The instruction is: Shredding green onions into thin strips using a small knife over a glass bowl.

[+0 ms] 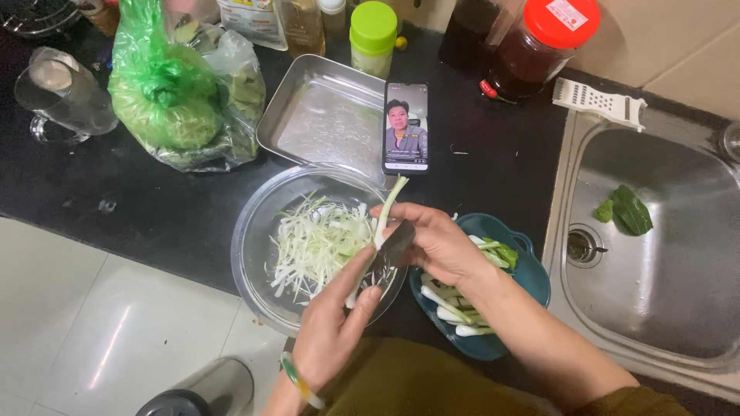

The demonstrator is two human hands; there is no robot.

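My left hand [331, 323] grips the lower end of a green onion stalk [389, 202] over a clear glass bowl [254, 239] that holds a heap of thin white and green onion shreds [316, 243]. My right hand [435, 243] holds a small dark blade [393, 248] against the stalk, just above the bowl's right rim. A green bangle sits on my left wrist. To the right, a blue dish [532, 273] holds several whole green onion pieces [455, 308].
On the black counter lie a phone [405, 127] with a lit screen, a steel tray [324, 115], a green plastic bag of vegetables [173, 92], a glass jug [62, 96], jars and bottles. A steel sink [663, 254] with leaves sits right. A white grater [597, 100] lies behind it.
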